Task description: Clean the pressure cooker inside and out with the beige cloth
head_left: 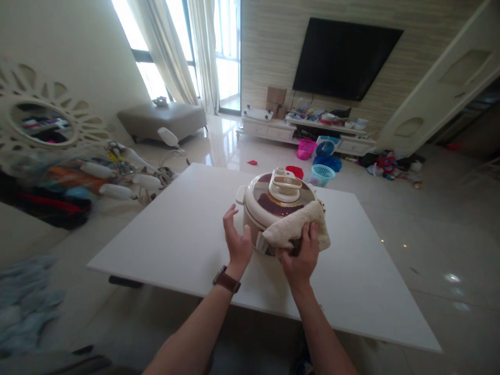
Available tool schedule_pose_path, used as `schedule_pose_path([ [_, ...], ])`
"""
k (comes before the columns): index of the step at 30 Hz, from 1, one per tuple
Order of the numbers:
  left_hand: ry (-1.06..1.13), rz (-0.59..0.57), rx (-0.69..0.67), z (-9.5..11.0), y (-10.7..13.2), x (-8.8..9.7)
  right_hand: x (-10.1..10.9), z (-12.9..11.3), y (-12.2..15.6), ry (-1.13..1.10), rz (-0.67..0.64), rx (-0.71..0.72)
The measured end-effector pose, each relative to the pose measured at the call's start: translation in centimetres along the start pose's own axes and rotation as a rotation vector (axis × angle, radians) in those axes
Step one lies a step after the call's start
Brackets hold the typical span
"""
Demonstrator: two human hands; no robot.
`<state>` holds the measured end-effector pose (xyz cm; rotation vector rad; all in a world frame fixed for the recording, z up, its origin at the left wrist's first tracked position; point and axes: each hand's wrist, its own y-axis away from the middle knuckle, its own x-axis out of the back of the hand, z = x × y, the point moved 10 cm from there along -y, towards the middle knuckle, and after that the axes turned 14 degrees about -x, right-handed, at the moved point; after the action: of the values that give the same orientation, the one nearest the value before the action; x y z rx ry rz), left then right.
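Observation:
A round cream and brown electric cooking pot [250, 211] stands on the white table [187, 229]. Its lid [269, 205] is on, see-through with dark brown tints and a cream knob on top. In my right hand [302, 258] is a folded beige cloth [299, 226], pressed against the near right side of the pot and hiding part of its rim. My left hand [237, 242], with a brown watch on the wrist, is beside the pot's left side, fingers apart and nothing in them. A side handle of the pot sticks out just above that hand.
Beyond the table are a pink basket [307, 149], a light blue basket [322, 175] and a cluttered low cabinet [273, 130] under a television [346, 58]. White lamp-like heads [146, 181] on stalks stand off the table's left edge. A grey bench [167, 120] is farther back.

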<state>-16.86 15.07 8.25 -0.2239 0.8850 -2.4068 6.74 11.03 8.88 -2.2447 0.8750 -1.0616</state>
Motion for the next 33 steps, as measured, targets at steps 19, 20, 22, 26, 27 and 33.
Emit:
schedule_pose_path([
  [19, 0.335, 0.038, 0.749, -9.1, 3.4, -3.0, -1.4, -6.1, -6.6, 0.127, -0.179, 0.119],
  [20, 0.337, 0.04, 0.753, -9.1, 3.5, -3.1, -1.5, -6.1, -6.6, 0.146, -0.187, 0.122],
  [22, 0.342, 0.039, 0.765, -9.1, 3.5, -3.0, -1.5, -5.6, -6.7, 0.138, -0.195, 0.139],
  [26, 0.316, 0.016, 0.79, -9.2, 3.6, -2.5, -0.3, -1.5, -7.7, -0.047, -0.131, 0.048],
  [27, 0.292, 0.008, 0.789, -9.3, 3.5, -2.2, 0.1, 0.4, -8.0, -0.099, -0.098, -0.04],
  [33, 0.279, -0.023, 0.816, -9.4, 3.4, -2.1, 1.4, 4.5, -8.0, -0.23, 0.022, -0.262],
])
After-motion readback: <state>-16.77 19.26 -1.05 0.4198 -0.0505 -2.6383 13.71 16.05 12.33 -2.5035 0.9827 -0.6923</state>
